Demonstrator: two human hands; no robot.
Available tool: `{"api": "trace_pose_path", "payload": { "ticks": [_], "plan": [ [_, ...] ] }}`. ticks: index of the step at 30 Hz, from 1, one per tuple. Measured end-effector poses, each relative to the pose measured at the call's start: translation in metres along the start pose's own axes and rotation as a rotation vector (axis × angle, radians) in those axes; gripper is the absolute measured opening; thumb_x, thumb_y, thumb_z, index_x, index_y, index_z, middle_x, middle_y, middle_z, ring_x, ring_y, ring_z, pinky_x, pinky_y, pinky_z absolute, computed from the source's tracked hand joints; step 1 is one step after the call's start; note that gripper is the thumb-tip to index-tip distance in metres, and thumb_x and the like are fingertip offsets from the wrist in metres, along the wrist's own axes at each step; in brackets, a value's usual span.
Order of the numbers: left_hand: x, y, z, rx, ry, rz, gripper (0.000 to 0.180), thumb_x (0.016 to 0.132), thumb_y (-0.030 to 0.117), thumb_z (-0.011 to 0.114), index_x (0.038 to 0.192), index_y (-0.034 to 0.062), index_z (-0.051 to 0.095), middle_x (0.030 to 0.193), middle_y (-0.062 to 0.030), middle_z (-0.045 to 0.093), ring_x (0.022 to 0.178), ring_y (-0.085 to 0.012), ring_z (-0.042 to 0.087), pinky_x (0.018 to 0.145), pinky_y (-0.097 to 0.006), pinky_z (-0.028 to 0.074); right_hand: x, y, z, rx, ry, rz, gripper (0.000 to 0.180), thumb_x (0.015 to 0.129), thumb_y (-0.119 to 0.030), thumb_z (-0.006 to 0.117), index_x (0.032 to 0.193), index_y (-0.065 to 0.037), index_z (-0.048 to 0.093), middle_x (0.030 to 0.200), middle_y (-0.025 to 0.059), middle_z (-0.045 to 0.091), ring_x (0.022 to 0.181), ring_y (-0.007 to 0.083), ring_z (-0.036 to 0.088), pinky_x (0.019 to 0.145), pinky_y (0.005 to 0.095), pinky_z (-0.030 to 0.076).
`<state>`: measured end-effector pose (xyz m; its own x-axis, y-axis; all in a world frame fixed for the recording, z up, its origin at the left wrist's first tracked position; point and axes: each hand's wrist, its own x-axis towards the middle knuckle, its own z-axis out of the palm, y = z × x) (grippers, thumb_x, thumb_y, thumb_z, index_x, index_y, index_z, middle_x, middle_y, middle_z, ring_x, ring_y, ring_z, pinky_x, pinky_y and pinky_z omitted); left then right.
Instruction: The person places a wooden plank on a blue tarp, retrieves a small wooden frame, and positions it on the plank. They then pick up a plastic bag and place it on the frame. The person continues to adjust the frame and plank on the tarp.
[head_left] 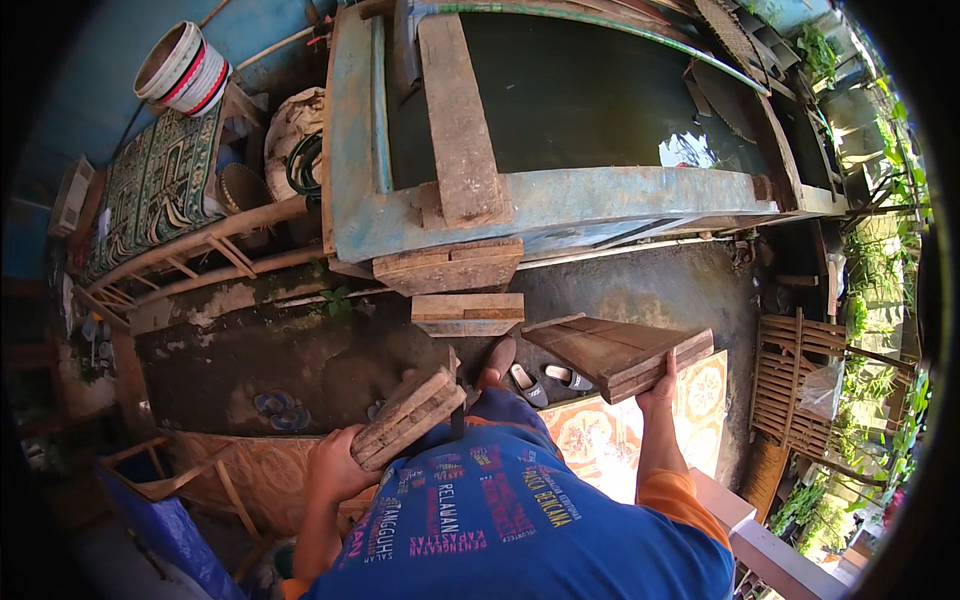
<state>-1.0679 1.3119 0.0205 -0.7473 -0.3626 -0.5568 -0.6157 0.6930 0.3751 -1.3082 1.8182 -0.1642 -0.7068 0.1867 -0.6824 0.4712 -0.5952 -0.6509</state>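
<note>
My left hand (340,466) grips the near end of a thick, weathered wooden piece (412,412) that looks layered from boards. My right hand (660,385) is closed on the edge of a wider wooden piece (620,352), also made of boards with a thick, layered end. Both pieces are held apart, at either side of my body. Between and beyond them are two more wooden blocks, one lower block (467,313) and one (450,266) against the pool wall. My thumbs and fingers are partly hidden by the wood.
Ahead is a blue-walled concrete pool (640,195) of dark water, with a plank (462,120) across it. Dark sandals (528,382) lie by my foot, blue slippers (282,410) farther left. A bamboo ladder (190,255) and striped bucket (185,72) stand left; a slatted bamboo rack (785,380) is right.
</note>
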Motion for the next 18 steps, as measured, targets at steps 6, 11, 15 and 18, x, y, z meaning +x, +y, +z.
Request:
{"api": "trace_pose_path", "payload": {
  "ticks": [6,11,15,18],
  "plan": [
    [-0.02,-0.06,-0.005,-0.094,0.133,-0.09,0.065,0.058,0.035,0.086,0.113,0.007,0.067,0.102,-0.015,0.07,0.097,-0.0341,0.067,0.085,-0.043,0.052,-0.026,-0.009,0.003,-0.271,-0.108,0.028,0.052,0.093,-0.035,0.066,0.134,-0.005,0.053,0.123,0.0093,0.064,0.111,0.0295,0.061,0.097,0.0428,0.05],
    [-0.043,-0.121,-0.013,-0.175,0.205,-0.26,0.066,0.058,0.032,0.086,0.116,0.0067,0.066,0.103,-0.0153,0.07,0.096,-0.0331,0.067,0.085,-0.042,0.053,-0.072,-0.007,0.041,-0.752,-0.29,0.14,0.042,0.088,-0.017,0.066,0.124,0.001,0.057,0.105,0.0131,0.068,0.09,0.0267,0.069,0.079,0.0413,0.058],
    [-0.063,-0.172,-0.009,-0.267,0.292,-0.341,0.068,0.058,0.032,0.084,0.118,0.0066,0.065,0.104,-0.0156,0.071,0.098,-0.0331,0.067,0.086,-0.041,0.053,-0.107,0.012,0.076,-1.237,-0.121,0.216,0.049,0.074,-0.007,0.076,0.119,0.002,0.058,0.1,0.014,0.067,0.084,0.0295,0.068,0.074,0.0453,0.058],
    [-0.076,-0.208,-0.004,-0.341,0.332,-0.419,0.069,0.058,0.032,0.084,0.12,0.0067,0.065,0.106,-0.016,0.07,0.099,-0.0333,0.067,0.087,-0.041,0.052,-0.123,0.037,0.087,-1.349,-0.235,0.35,0.055,0.072,-0.006,0.079,0.122,0.003,0.057,0.105,0.0162,0.067,0.09,0.0296,0.067,0.081,0.046,0.057]
  ]
}}
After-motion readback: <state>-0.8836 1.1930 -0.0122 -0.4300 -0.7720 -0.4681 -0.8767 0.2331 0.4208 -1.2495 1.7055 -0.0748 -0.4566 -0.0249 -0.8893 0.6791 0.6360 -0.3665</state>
